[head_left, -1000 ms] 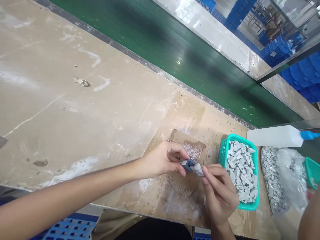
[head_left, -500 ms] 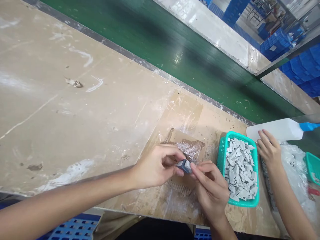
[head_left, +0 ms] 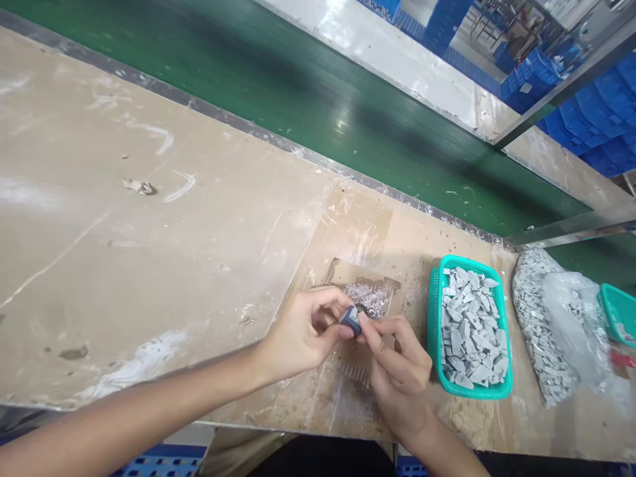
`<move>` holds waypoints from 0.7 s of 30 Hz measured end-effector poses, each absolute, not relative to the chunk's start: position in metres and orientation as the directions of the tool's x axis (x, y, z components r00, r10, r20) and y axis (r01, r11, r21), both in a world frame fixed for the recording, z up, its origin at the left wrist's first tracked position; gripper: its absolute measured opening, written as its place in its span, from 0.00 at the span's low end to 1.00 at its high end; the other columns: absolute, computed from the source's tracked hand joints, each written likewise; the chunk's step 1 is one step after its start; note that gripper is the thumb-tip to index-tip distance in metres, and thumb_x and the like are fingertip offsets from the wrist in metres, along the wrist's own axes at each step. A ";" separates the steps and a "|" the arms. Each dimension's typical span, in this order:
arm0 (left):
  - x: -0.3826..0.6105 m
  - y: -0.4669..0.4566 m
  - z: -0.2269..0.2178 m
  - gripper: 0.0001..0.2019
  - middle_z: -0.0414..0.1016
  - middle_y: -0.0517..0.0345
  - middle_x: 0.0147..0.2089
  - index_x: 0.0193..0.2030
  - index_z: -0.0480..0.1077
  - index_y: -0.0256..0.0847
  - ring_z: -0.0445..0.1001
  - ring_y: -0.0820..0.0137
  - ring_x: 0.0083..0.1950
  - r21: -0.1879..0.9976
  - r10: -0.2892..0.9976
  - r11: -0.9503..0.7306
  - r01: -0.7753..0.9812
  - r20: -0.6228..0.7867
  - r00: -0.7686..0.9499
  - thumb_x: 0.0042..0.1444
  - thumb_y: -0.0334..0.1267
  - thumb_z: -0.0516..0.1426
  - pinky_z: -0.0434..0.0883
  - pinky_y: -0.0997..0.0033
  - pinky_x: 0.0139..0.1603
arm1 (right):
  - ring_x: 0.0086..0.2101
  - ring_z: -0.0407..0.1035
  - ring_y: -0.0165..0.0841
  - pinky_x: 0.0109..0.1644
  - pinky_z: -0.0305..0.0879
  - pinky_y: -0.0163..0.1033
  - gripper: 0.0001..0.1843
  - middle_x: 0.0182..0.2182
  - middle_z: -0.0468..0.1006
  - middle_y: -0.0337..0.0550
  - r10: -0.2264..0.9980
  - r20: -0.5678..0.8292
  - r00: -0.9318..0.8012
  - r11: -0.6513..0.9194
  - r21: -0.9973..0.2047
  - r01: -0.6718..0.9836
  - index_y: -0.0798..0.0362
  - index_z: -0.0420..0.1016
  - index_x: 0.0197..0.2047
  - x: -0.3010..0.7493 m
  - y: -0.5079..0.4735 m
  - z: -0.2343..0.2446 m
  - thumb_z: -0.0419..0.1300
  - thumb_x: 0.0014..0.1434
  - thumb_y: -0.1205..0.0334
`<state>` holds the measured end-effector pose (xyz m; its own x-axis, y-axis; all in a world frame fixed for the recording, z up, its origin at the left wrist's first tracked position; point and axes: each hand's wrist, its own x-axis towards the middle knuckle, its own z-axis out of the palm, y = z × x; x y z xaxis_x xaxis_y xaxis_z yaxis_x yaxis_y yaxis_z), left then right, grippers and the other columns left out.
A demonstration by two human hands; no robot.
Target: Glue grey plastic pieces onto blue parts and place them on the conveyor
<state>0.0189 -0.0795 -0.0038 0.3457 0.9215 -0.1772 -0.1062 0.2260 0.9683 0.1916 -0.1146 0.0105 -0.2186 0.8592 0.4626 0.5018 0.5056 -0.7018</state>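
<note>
Dark blue block (head_left: 350, 320), one, small, pale grey patch showing: between my hands, above the cardboard (head_left: 342, 270) on the tabletop (head_left: 223, 205). Long axis: obscured by fingers.
My left hand (head_left: 305, 331): pinching the block, which lies rightward at its fingertips.
My right hand (head_left: 401, 358): fingertips against the block's right side, equally near; whether gripping, cannot tell.
Teal basket (head_left: 434, 331), grey pieces (head_left: 474, 328) inside: right of my right hand.
</note>
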 end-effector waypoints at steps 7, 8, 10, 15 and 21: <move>0.015 -0.070 -0.008 0.18 0.73 0.61 0.34 0.53 0.71 0.44 0.77 0.71 0.36 0.816 0.868 0.409 -0.410 -0.208 0.451 0.56 0.38 0.66 0.77 0.73 0.38 | 0.36 0.76 0.29 0.39 0.76 0.34 0.23 0.39 0.78 0.41 0.940 0.234 -0.248 0.321 -0.854 0.410 0.38 0.73 0.62 0.203 -0.102 0.013 0.57 0.68 0.69; 0.012 -0.068 -0.008 0.19 0.73 0.60 0.37 0.54 0.72 0.45 0.77 0.70 0.37 0.756 0.849 0.466 -0.459 -0.235 0.474 0.56 0.40 0.67 0.79 0.70 0.40 | 0.38 0.76 0.30 0.41 0.76 0.35 0.22 0.41 0.79 0.41 0.946 0.223 -0.235 0.304 -0.859 0.412 0.38 0.73 0.62 0.207 -0.102 0.013 0.59 0.68 0.67; 0.008 -0.063 -0.006 0.15 0.74 0.57 0.38 0.48 0.75 0.42 0.76 0.70 0.37 0.645 0.814 0.558 -0.522 -0.303 0.495 0.54 0.40 0.68 0.81 0.63 0.43 | 0.42 0.76 0.32 0.45 0.76 0.37 0.21 0.44 0.80 0.41 0.955 0.224 -0.193 0.287 -0.852 0.437 0.38 0.73 0.62 0.213 -0.104 0.010 0.59 0.68 0.65; -0.001 -0.053 -0.002 0.10 0.71 0.58 0.30 0.39 0.77 0.36 0.73 0.73 0.29 0.495 0.810 0.576 -0.650 -0.453 0.373 0.49 0.25 0.66 0.83 0.63 0.36 | 0.41 0.76 0.34 0.45 0.76 0.40 0.20 0.42 0.80 0.42 0.965 0.200 -0.171 0.256 -0.861 0.440 0.38 0.74 0.61 0.219 -0.109 0.011 0.57 0.69 0.62; 0.000 -0.047 0.004 0.09 0.72 0.55 0.30 0.38 0.74 0.33 0.75 0.71 0.28 0.495 0.791 0.569 -0.657 -0.548 0.272 0.54 0.20 0.56 0.83 0.65 0.33 | 0.33 0.70 0.37 0.36 0.75 0.46 0.18 0.32 0.68 0.42 0.921 0.372 0.116 0.362 -0.927 0.094 0.34 0.76 0.49 0.246 -0.121 0.064 0.48 0.69 0.41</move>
